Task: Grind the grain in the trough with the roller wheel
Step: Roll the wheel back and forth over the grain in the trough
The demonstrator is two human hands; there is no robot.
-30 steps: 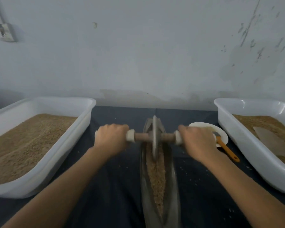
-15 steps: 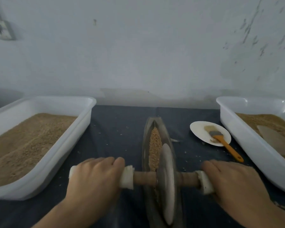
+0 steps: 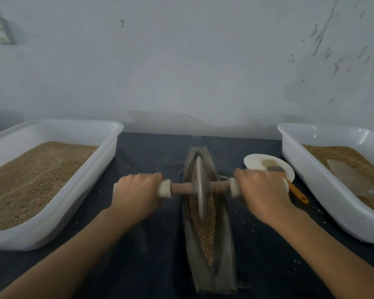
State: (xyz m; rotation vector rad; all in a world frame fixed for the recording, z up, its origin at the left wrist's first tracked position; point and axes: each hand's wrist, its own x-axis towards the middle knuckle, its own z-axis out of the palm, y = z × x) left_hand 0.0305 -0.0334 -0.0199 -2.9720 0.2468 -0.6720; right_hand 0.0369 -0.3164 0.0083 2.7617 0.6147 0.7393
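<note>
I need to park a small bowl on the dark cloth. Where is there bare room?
Bare cloth lies between the left tub and the trough, under the left hand, and behind the trough by the wall. It is crowded right of the trough, where the plate, brush and right tub sit close.

I'm getting one view only, so nothing is shared between cameras. The head camera is sitting above the table (image 3: pixel 151 152), looking forward and down along the trough (image 3: pixel 209 251), which is running straight away from me at centre. It's close: both forearms are entering from the bottom corners. Wide lens is bending the edges; the wall (image 3: pixel 181 61) is filling the top half.
</note>
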